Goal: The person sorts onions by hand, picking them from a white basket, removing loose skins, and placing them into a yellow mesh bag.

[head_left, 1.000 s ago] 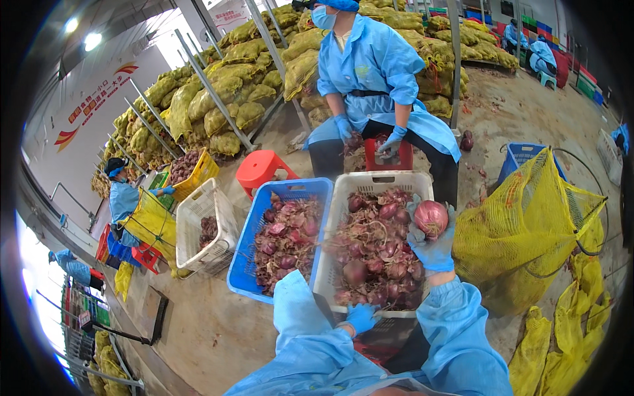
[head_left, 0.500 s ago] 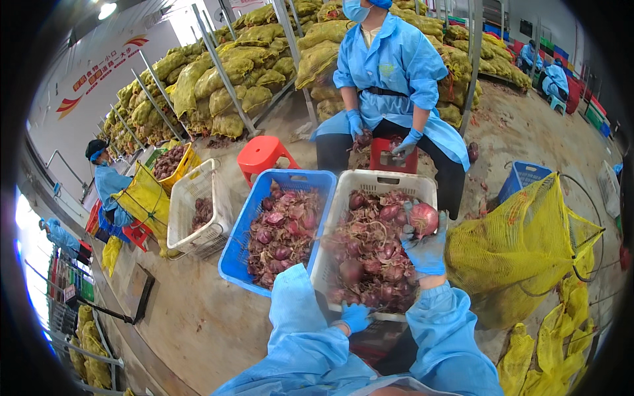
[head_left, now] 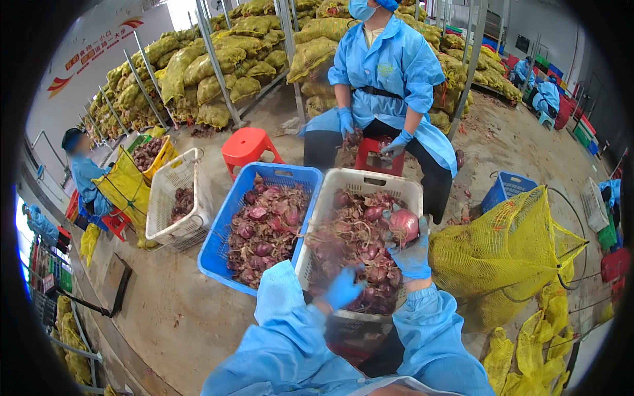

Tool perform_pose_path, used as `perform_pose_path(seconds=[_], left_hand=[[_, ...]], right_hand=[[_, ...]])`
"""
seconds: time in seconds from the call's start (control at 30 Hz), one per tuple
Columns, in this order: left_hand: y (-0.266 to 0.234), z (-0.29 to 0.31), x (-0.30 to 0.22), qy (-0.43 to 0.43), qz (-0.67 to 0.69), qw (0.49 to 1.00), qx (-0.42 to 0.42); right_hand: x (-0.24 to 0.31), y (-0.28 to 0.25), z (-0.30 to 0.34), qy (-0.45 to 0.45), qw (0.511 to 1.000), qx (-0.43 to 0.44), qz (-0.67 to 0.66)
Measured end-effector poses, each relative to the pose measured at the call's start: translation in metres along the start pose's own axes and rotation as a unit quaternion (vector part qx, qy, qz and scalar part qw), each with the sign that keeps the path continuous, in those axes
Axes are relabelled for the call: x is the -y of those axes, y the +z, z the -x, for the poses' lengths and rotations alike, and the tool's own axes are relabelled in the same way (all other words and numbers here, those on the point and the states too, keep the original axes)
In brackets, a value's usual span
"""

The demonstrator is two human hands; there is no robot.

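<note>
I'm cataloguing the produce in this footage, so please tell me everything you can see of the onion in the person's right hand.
The onion is large, rounded and purplish red, with a smooth-looking, slightly shiny skin. No cut shows on its visible side. The blue-gloved right hand holds it from below and the sides, its fingers hiding part of the surface. It appears raised over the right side of the white crate. Its underside is hidden.

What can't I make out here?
Head view:
Underside of the held onion: hidden by the right hand.
Whether the left hand touches anything: blurred.
Bottom of the nearest white crate: covered by loose onions.
Top of the co-worker's cap: cut off by the upper edge.
</note>
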State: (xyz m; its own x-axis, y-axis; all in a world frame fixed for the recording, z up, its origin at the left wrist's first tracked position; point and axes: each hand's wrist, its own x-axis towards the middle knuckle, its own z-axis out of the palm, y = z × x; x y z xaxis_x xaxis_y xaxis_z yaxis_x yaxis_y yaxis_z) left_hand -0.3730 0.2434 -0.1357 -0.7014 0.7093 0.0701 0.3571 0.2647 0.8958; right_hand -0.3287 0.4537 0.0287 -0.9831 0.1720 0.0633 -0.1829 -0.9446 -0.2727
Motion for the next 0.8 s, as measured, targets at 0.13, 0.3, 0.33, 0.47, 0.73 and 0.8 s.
perform_pose_path(seconds=[0.13, 0.3, 0.33, 0.47, 0.73, 0.8], left_hand=[[-0.080, -0.055, -0.075, 0.060, 0.012, 0.998, 0.011], [-0.144, -0.058, -0.112, -0.130, 0.153, 0.979, 0.046], [-0.145, -0.057, -0.107, -0.145, 0.235, 0.960, 0.039], [-0.136, -0.053, -0.101, -0.199, 0.449, 0.870, 0.048], [-0.100, -0.056, -0.099, -0.266, 0.449, 0.853, 0.001], [-0.100, -0.054, -0.101, -0.285, 0.465, 0.838, 0.001]], right_hand=[[0.004, 0.011, 0.004, -0.017, 0.995, -0.076, 0.059], [-0.003, 0.001, -0.001, 0.035, 0.980, -0.086, 0.178], [-0.010, 0.002, -0.001, 0.039, 0.969, -0.121, 0.210], [-0.039, 0.003, -0.009, 0.083, 0.951, -0.180, 0.237], [-0.060, -0.008, -0.022, 0.100, 0.849, -0.084, 0.513], [-0.065, -0.007, -0.020, 0.092, 0.833, -0.069, 0.540]])
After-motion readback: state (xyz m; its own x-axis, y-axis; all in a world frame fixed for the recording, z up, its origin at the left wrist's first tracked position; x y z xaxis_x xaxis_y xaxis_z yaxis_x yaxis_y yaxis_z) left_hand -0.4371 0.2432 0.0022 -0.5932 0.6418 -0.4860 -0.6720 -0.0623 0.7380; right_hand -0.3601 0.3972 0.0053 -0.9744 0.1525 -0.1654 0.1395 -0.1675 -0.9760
